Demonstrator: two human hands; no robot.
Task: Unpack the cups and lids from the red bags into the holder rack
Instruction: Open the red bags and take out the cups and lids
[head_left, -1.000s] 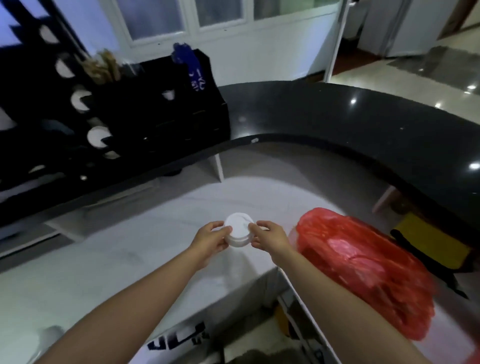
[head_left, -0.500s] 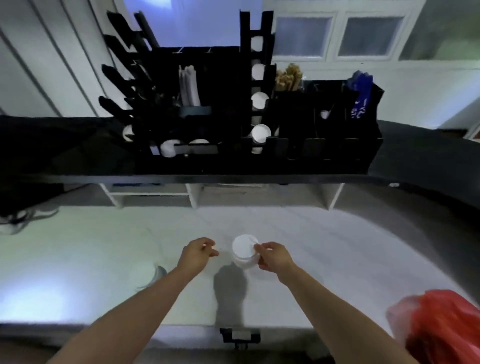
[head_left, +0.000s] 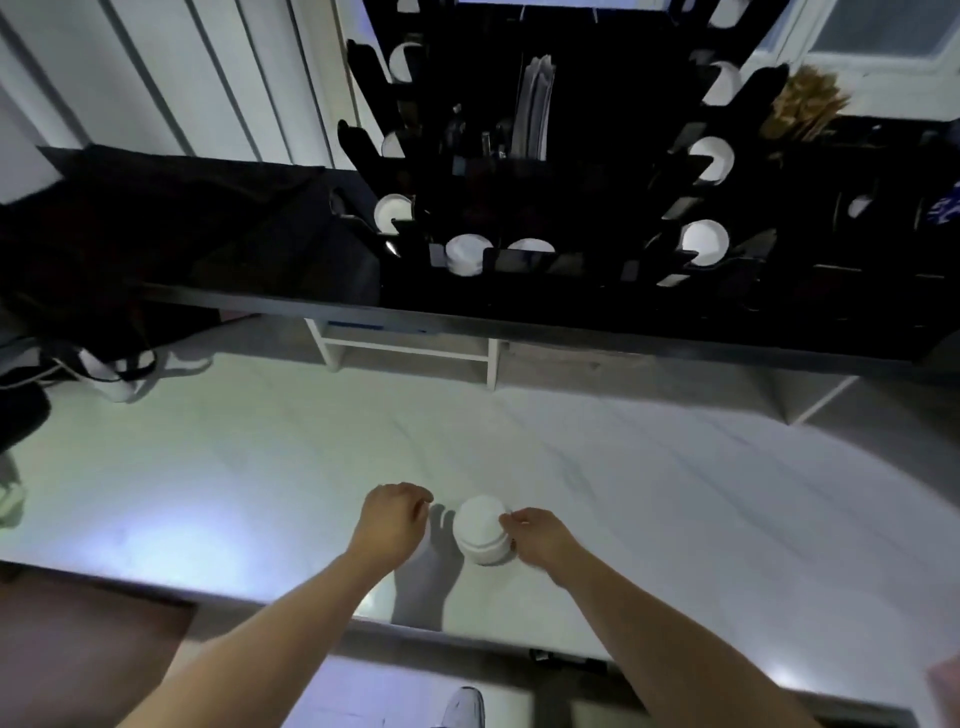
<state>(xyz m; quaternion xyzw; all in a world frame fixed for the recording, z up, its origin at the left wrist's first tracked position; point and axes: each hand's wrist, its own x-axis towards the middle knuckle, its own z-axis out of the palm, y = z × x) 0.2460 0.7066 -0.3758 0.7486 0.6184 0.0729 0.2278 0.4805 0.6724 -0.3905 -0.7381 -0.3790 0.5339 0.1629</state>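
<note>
A short stack of white lids (head_left: 480, 530) is held above the pale counter by my right hand (head_left: 537, 535), which grips its right side. A little to the left of the stack, my left hand (head_left: 390, 522) has its fingers curled and holds nothing. The black holder rack (head_left: 561, 208) stands on the dark upper shelf straight ahead. Several white lids or cups show in its slots. The red bag shows only as a pinkish sliver (head_left: 945, 691) at the lower right edge.
The pale counter (head_left: 234, 467) spreads out below the dark shelf (head_left: 467, 317). Dark bags and a white strap (head_left: 104, 364) lie at the left. Brown stir sticks (head_left: 805, 104) stand at the rack's upper right. My shoe (head_left: 462, 706) shows on the floor below.
The view has swung left from the red bag to face the rack. My left hand has let go of the lid stack, which only my right hand now holds.
</note>
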